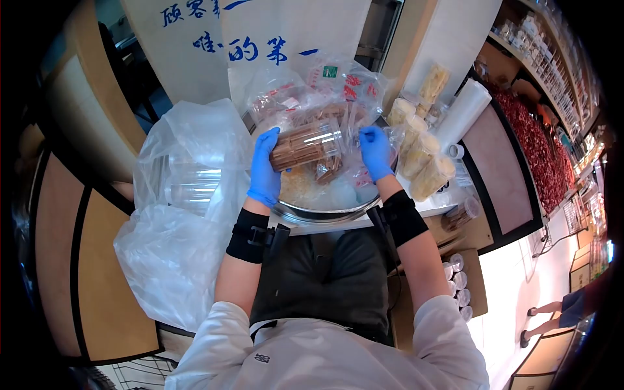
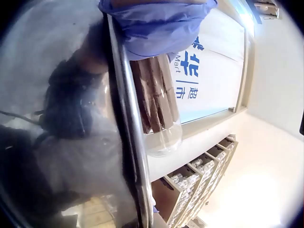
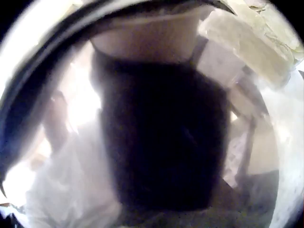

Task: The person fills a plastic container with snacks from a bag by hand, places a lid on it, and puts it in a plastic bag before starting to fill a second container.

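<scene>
Blue-gloved, my left hand (image 1: 265, 170) grips a clear plastic jar (image 1: 333, 138) packed with long flat brown sticks (image 1: 296, 148). The jar lies tilted on its side over a wide steel basin (image 1: 325, 215), its far end toward the right. In the left wrist view, the jar's clear end (image 2: 164, 145) shows past the basin rim. My right hand (image 1: 376, 155), also gloved blue, has its fingers bent close to that end, beside clear plastic bagging (image 1: 353, 123); I cannot tell whether it pinches anything. More brown sticks (image 1: 330, 168) in plastic lie in the basin below.
Clear bags with red print (image 1: 351, 84) spill over the basin's back. Left stands a large translucent bag (image 1: 162, 253) of clear containers. Filled jars of pale pieces (image 1: 419, 153) and a plastic roll (image 1: 465, 114) stand right. Small lidded jars (image 1: 460, 281) sit lower right.
</scene>
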{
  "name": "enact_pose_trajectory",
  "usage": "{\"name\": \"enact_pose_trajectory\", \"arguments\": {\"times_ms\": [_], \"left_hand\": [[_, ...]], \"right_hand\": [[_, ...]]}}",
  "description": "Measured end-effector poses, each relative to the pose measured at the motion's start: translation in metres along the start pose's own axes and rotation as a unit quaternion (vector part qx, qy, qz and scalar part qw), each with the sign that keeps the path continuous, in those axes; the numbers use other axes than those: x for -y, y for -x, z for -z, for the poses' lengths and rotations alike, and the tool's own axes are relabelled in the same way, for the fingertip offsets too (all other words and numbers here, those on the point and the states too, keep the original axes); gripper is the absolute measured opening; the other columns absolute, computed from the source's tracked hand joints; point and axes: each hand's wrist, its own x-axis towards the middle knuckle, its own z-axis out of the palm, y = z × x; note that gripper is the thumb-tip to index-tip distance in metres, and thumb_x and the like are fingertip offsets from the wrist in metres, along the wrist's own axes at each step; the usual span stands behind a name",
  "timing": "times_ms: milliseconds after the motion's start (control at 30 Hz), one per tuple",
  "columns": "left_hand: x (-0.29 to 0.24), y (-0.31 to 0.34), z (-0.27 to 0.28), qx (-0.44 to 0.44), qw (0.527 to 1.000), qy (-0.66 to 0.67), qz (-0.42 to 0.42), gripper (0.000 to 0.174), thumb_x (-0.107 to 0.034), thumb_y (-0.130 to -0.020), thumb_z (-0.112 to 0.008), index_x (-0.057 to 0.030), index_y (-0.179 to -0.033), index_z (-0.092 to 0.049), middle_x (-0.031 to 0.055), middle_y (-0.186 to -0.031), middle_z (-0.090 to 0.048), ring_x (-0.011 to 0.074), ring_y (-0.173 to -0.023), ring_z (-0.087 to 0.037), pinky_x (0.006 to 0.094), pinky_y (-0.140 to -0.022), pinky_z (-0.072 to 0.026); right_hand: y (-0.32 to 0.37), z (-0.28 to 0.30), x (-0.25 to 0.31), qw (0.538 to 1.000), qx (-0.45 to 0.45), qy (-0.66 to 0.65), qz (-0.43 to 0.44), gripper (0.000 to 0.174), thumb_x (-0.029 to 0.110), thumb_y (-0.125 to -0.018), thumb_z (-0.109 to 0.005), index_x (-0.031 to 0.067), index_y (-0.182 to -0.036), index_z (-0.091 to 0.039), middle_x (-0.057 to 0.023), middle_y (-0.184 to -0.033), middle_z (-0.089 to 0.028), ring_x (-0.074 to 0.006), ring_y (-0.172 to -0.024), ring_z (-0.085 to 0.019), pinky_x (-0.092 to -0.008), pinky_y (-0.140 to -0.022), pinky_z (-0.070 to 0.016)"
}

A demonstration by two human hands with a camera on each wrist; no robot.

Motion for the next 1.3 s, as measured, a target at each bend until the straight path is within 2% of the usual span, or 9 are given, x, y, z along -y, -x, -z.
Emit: {"name": "enact_pose_trajectory", "arguments": {"times_ms": [67,100,267,467,600,767,867,1000,1300], "left_hand": [[-0.002,0.001,-0.002,-0.015,1.0,-0.025,0.004,0.027,-0.03,-0.088,-0.055,-0.0148,-0.109,-0.056,0.0008,-0.095,-0.056,0.012,-0.081,-0.056,0.0268,-0.053,-0.0438],[-0.002,0.001,-0.002,-0.017,1.0,-0.024,0.004,0.027,-0.03,-0.088,-0.055,-0.0148,-0.109,-0.056,0.0008,-0.095,-0.056,0.012,-0.081,-0.056,0.0268,-0.053,-0.0438],[0.0,-0.001,-0.001,-0.021,0.999,-0.032,0.007,0.028,-0.032,-0.088,-0.055,-0.0152,-0.11,-0.055,0.0001,-0.095,-0.056,0.0115,-0.08,-0.056,0.0269,-0.053,-0.0435],[-0.002,0.002,0.0,0.0,1.0,0.003,0.017,0.028,-0.031,-0.087,-0.055,-0.0156,-0.11,-0.055,-0.0002,-0.096,-0.056,0.0116,-0.083,-0.056,0.0273,-0.055,-0.0439],[-0.001,0.001,0.001,-0.002,1.0,-0.02,0.014,0.03,-0.034,-0.087,-0.053,-0.0172,-0.111,-0.058,-0.001,-0.098,-0.055,0.0121,-0.084,-0.056,0.0282,-0.057,-0.0448],[0.003,-0.002,0.002,0.016,0.999,-0.034,0.024,0.029,-0.028,-0.086,-0.056,-0.0135,-0.111,-0.057,-0.0002,-0.1,-0.056,0.0112,-0.087,-0.055,0.0263,-0.058,-0.0442],[0.008,-0.005,0.006,0.021,0.999,-0.042,0.017,0.028,-0.032,-0.088,-0.053,-0.0147,-0.109,-0.06,-0.0012,-0.097,-0.057,0.0115,-0.084,-0.055,0.028,-0.058,-0.0449],[0.002,-0.001,0.0,0.019,0.999,-0.027,0.034,0.026,-0.031,-0.088,-0.053,-0.0148,-0.108,-0.061,-0.0017,-0.097,-0.057,0.0111,-0.085,-0.055,0.0276,-0.06,-0.0454],[0.003,-0.003,0.001,0.009,0.997,-0.036,0.071,0.029,-0.031,-0.085,-0.056,-0.0143,-0.109,-0.059,-0.001,-0.097,-0.057,0.0105,-0.084,-0.056,0.0251,-0.055,-0.0439]], "right_hand": [[0.005,0.017,0.016,0.985,-0.062,-0.159,0.027,0.023,0.014,-0.082,-0.066,0.0011,-0.099,-0.058,-0.0072,-0.09,-0.063,-0.0131,-0.079,-0.06,-0.0269,-0.07,-0.0484],[0.008,0.026,0.023,0.985,-0.06,-0.158,0.027,0.023,0.014,-0.082,-0.066,0.0011,-0.099,-0.058,-0.0072,-0.09,-0.063,-0.0131,-0.079,-0.06,-0.0269,-0.07,-0.0484],[0.032,0.058,0.078,0.932,0.036,-0.362,-0.001,0.019,0.012,-0.084,-0.065,0.0025,-0.1,-0.058,-0.0039,-0.088,-0.062,-0.0115,-0.078,-0.059,-0.0236,-0.07,-0.0469],[0.046,0.059,0.106,0.912,0.147,-0.364,-0.115,0.017,0.016,-0.083,-0.067,0.0057,-0.095,-0.061,-0.0012,-0.08,-0.063,-0.0088,-0.071,-0.061,-0.0213,-0.057,-0.0444],[0.052,0.052,0.109,0.925,0.131,-0.335,-0.122,0.015,0.016,-0.083,-0.067,0.0065,-0.094,-0.063,0.0,-0.077,-0.063,-0.0062,-0.064,-0.058,-0.0197,-0.05,-0.0412],[0.056,0.046,0.108,0.895,0.203,-0.377,-0.129,0.018,0.014,-0.084,-0.064,0.0047,-0.099,-0.064,0.0008,-0.076,-0.063,-0.0033,-0.043,-0.044,-0.0161,-0.038,-0.0324],[0.06,0.052,0.12,0.866,0.259,-0.408,-0.128,0.017,0.013,-0.085,-0.063,0.0041,-0.1,-0.064,0.0025,-0.07,-0.06,-0.0025,-0.041,-0.04,-0.0165,-0.037,-0.0303],[0.059,0.052,0.12,0.873,0.264,-0.39,-0.124,0.019,0.013,-0.084,-0.064,0.0036,-0.101,-0.064,0.0034,-0.068,-0.057,-0.002,-0.042,-0.04,-0.0167,-0.038,-0.0302],[0.067,0.038,0.112,0.906,0.141,-0.374,-0.142,0.023,0.014,-0.084,-0.064,0.0043,-0.105,-0.065,0.0039,-0.065,-0.056,-0.0033,-0.045,-0.042,-0.0168,-0.041,-0.0327]]}}
